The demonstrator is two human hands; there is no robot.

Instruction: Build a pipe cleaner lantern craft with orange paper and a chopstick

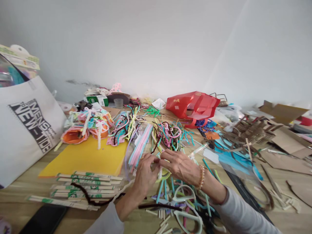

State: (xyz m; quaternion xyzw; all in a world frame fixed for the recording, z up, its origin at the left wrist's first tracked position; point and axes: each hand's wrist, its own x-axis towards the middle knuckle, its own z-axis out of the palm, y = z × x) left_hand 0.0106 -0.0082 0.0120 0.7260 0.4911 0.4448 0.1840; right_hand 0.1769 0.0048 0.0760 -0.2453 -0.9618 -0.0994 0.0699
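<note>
My left hand and my right hand meet over the middle of the table, fingertips together. Both are closed in a pinch on what looks like a pipe cleaner, mostly hidden by the fingers. Pale and yellow-green pipe cleaners show just below them. Behind lie a tangled pile of coloured pipe cleaners and a straight pink, white and blue bundle. White-handled scissors rest below the right wrist, among short cut pieces. A dark brown pipe cleaner lies in front of the hands.
Wrapped chopsticks, yellow sheets and a black phone lie left. A white bag stands at the left edge. A red bag sits at the back, with brown woven baskets and cardboard at right.
</note>
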